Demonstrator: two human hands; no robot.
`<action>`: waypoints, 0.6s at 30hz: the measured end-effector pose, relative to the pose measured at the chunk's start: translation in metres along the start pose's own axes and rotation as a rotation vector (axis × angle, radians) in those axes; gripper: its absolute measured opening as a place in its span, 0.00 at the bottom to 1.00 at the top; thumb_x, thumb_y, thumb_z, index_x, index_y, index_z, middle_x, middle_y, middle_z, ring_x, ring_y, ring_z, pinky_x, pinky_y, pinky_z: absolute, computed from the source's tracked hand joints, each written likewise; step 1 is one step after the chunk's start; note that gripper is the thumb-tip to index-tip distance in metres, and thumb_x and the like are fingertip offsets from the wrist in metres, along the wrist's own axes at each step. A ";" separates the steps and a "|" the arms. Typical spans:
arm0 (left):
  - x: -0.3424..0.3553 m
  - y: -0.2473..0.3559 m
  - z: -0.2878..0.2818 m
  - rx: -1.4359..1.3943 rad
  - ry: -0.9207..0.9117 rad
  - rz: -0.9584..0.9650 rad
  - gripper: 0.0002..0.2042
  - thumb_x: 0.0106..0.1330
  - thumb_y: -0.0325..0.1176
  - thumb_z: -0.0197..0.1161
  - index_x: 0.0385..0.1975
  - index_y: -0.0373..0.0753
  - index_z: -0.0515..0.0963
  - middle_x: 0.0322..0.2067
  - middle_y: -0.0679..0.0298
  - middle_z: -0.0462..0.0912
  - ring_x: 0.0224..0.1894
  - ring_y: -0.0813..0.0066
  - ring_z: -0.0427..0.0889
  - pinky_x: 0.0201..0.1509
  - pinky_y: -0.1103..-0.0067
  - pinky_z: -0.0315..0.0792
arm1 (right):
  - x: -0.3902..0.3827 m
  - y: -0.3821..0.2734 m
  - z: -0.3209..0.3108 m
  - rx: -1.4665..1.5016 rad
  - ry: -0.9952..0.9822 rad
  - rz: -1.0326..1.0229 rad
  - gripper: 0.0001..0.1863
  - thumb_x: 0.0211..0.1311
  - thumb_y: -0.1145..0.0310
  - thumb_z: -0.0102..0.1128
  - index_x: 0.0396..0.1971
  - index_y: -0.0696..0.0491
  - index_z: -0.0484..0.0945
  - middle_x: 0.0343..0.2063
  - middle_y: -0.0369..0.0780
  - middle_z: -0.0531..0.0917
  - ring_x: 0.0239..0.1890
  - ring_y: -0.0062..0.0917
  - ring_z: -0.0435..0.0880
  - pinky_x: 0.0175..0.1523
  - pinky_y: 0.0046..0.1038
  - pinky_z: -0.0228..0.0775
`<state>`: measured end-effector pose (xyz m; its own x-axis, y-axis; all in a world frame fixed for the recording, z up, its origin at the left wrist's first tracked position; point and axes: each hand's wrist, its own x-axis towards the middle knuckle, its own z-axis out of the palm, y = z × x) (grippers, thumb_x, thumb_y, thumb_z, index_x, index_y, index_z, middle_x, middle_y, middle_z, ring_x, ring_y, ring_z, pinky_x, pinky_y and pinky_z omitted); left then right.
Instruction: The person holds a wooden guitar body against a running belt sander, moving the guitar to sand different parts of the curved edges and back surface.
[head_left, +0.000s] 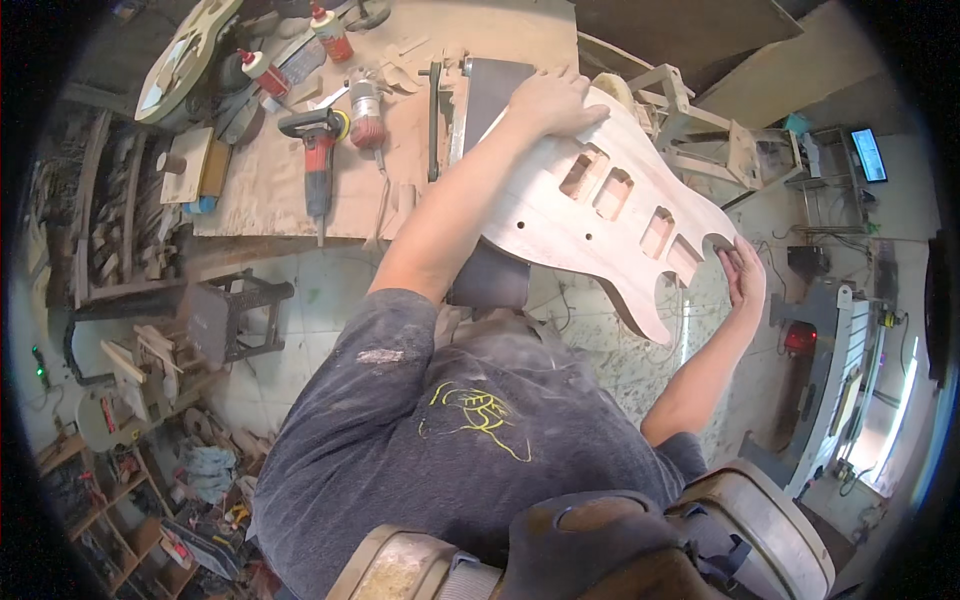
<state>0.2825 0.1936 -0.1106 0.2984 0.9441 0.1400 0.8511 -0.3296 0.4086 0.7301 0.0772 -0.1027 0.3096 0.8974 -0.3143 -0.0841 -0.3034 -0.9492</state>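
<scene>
A pale, unfinished wooden electric guitar body (625,160) is held tilted in front of me, with several routed cavities and two small holes in its face. My left hand (558,104) grips its far rounded edge, fingers folded over the rim. At the neck end, my right hand (742,274) holds the body by one horn, its fingers partly behind the wood. Beneath the body's left side runs a dark sanding belt (497,82), which also shows below it near my waist. Whether the wood touches the belt cannot be told.
On the wooden bench (260,205) at left lie a red angle polisher (318,165), a corded power tool (367,115) and two glue bottles (331,35). Another guitar body (185,60) rests at far left. A wooden frame (700,130) stands right; a dark stool (235,315) stands lower left.
</scene>
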 end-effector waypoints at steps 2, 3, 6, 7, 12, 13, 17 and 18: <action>-0.005 0.001 -0.011 0.002 -0.012 0.001 0.38 0.69 0.63 0.46 0.64 0.33 0.70 0.67 0.50 0.69 0.73 0.56 0.61 0.75 0.65 0.59 | -0.005 -0.002 0.001 0.003 -0.003 0.004 0.21 0.66 0.68 0.66 0.53 0.64 0.75 0.49 0.46 0.82 0.52 0.33 0.83 0.59 0.29 0.79; -0.006 0.003 -0.016 0.004 -0.027 0.002 0.38 0.69 0.63 0.46 0.64 0.33 0.70 0.67 0.49 0.69 0.73 0.56 0.62 0.75 0.65 0.58 | -0.009 -0.002 0.001 0.007 -0.014 0.012 0.21 0.65 0.68 0.67 0.53 0.64 0.75 0.49 0.46 0.82 0.52 0.33 0.83 0.58 0.29 0.79; -0.008 0.009 -0.031 -0.001 -0.081 -0.016 0.38 0.69 0.63 0.46 0.65 0.33 0.70 0.68 0.49 0.68 0.74 0.55 0.61 0.75 0.64 0.57 | -0.020 -0.005 0.001 0.022 -0.032 0.013 0.21 0.65 0.67 0.68 0.52 0.64 0.75 0.48 0.45 0.82 0.50 0.31 0.84 0.57 0.28 0.79; -0.005 0.005 -0.028 0.002 -0.070 -0.017 0.38 0.69 0.63 0.46 0.65 0.33 0.70 0.68 0.49 0.68 0.74 0.55 0.61 0.75 0.64 0.57 | -0.023 -0.005 0.003 0.017 -0.018 0.015 0.21 0.65 0.67 0.68 0.52 0.63 0.75 0.48 0.45 0.83 0.50 0.31 0.84 0.57 0.28 0.79; 0.011 -0.005 0.007 -0.021 0.025 0.105 0.34 0.67 0.60 0.50 0.57 0.34 0.75 0.60 0.44 0.74 0.65 0.50 0.71 0.70 0.64 0.65 | -0.026 0.008 -0.005 0.029 0.020 0.016 0.22 0.65 0.67 0.68 0.53 0.64 0.75 0.48 0.45 0.83 0.50 0.32 0.84 0.57 0.29 0.79; 0.005 0.005 0.000 -0.016 0.019 0.065 0.34 0.67 0.60 0.50 0.57 0.33 0.75 0.60 0.45 0.74 0.66 0.51 0.71 0.70 0.63 0.64 | -0.025 0.009 -0.007 0.032 0.028 0.011 0.22 0.65 0.67 0.68 0.53 0.64 0.75 0.48 0.45 0.83 0.50 0.32 0.84 0.57 0.29 0.79; 0.003 0.002 0.003 -0.042 -0.011 0.048 0.34 0.67 0.60 0.50 0.57 0.33 0.75 0.60 0.46 0.74 0.67 0.51 0.70 0.71 0.62 0.62 | -0.016 0.006 -0.007 0.023 0.007 0.028 0.21 0.65 0.67 0.67 0.52 0.64 0.75 0.48 0.46 0.83 0.52 0.33 0.83 0.58 0.30 0.79; 0.002 -0.001 0.002 -0.031 0.013 0.040 0.34 0.67 0.60 0.50 0.58 0.33 0.74 0.61 0.47 0.74 0.67 0.52 0.69 0.72 0.62 0.61 | -0.012 0.003 -0.003 0.020 -0.007 0.032 0.21 0.65 0.67 0.67 0.52 0.64 0.75 0.47 0.47 0.83 0.52 0.34 0.83 0.58 0.30 0.79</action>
<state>0.2826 0.1956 -0.1126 0.3260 0.9302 0.1687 0.8248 -0.3670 0.4301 0.7289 0.0643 -0.1022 0.3002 0.8895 -0.3444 -0.1130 -0.3254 -0.9388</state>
